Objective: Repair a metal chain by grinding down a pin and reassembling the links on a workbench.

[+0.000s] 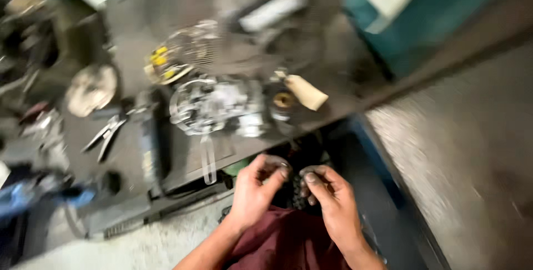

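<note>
The picture is motion-blurred. My left hand (pixel 254 192) pinches a small round metal ring (pixel 276 165) between thumb and fingers. My right hand (pixel 329 200) is close beside it, its fingers curled on a second small dark round part (pixel 310 171). Both hands are held over my lap, above a dark red cloth (pixel 283 245), just in front of the near edge of a dark metal workbench (pixel 183 164). A silvery engine-like metal assembly (pixel 216 106) lies on the bench right beyond my hands.
Pliers (pixel 105 134) lie at the bench's left, near a pale round part (pixel 91 88). A cream cone-shaped piece (pixel 306 92) and a dark round part with a brass centre (pixel 283 101) sit right of the assembly. A teal cabinet (pixel 438 20) stands at the upper right; grey floor (pixel 461 153) is on the right.
</note>
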